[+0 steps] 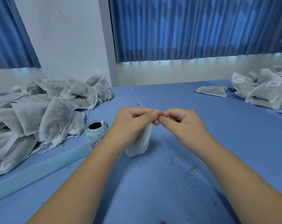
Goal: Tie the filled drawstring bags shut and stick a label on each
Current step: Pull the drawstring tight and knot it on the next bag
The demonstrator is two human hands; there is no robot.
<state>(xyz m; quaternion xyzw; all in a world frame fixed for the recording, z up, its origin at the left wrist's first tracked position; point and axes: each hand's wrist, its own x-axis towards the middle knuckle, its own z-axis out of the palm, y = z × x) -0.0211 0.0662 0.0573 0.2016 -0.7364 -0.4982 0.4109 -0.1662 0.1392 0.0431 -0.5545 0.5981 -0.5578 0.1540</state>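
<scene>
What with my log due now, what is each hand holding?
Left hand: closed, pinching the drawstring of the bag hanging below it.
Right hand: closed, pinching the same drawstring.

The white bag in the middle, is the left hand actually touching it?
Touching. The head view shows the top of the bag tucked under the left hand with no gap, while the right hand pinches its drawstring.

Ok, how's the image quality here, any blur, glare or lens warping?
Head view: left hand, right hand and bag fairly sharp; the string they pinch is barely visible; daylight glows under the curtains, no glare; soft shadows on the table; wide-angle lens tilts the walls.
</scene>
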